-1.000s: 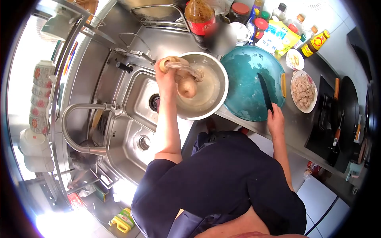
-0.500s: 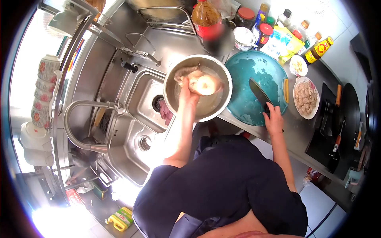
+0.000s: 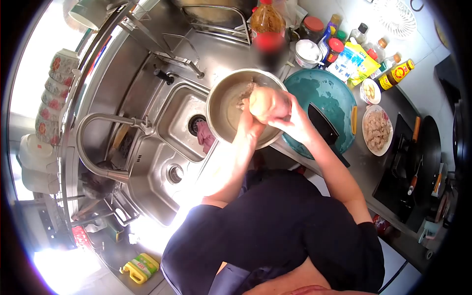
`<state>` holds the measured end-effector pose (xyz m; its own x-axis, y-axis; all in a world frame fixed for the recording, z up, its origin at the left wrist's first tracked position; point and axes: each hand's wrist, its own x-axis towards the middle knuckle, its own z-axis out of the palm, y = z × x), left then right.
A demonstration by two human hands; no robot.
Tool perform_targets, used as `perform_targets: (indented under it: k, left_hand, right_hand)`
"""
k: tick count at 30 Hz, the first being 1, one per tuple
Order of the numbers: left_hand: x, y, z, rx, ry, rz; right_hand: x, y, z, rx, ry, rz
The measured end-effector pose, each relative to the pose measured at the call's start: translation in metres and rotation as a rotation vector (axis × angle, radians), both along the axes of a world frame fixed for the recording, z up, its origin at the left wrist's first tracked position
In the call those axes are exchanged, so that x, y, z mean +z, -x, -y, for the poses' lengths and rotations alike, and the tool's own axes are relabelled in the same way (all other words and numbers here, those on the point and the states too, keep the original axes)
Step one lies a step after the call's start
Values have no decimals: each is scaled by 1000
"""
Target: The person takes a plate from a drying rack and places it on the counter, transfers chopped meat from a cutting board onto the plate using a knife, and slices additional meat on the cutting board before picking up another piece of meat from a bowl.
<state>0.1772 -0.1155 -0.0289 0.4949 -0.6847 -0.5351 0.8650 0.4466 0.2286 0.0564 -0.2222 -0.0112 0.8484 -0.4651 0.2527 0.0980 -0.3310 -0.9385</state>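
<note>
A pale, rounded, pinkish piece of food (image 3: 265, 103), its exact kind unclear, is held over a steel bowl (image 3: 215, 125) with cloudy water in it. My left hand (image 3: 250, 127) grips it from below and left, its fingers partly hidden. From the right, my right hand (image 3: 295, 120) wraps round its other side. Something brownish shows at its left end. A dark-bladed knife (image 3: 322, 124) lies on the round teal cutting board (image 3: 307, 83), its handle pointing past the near rim.
A plate of raw meat pieces (image 3: 377, 130) stands right of the board, before the stove and wok (image 3: 427, 157). Left are the double sink (image 3: 162, 160) and faucet (image 3: 98, 118). Bottles, jars and a big sauce bottle (image 3: 267, 24) line the back.
My right hand has let go of the knife, left it on the board, and moved left onto the food piece. The piece has been turned and raised a little, toward the bowl's right side.
</note>
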Motion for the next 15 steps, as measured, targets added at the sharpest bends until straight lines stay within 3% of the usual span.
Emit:
perform_targets:
  k: [4,5,9,12,14,15]
  left_hand:
    - [-2,-9,-21,-102,97,179]
    - [4,-13,-31,-227,78,256]
    - [3,-22,-55,-457,-3,332]
    - [28,-32,-77,-607,-383,716]
    - [25,-48,-90,-554,-476,1051]
    - [22,-52,-90,-395,-515,1260]
  right_hand:
    - [37,-34,8,77,-146,-80]
    - [55,-38,5,15,-3,-90]
    - [82,-65,12,87,79,-74]
    - [116,-77,13,184,151,-78]
    - [135,-81,10,188,281,-124]
    - [136,-84,10,196,330,-111]
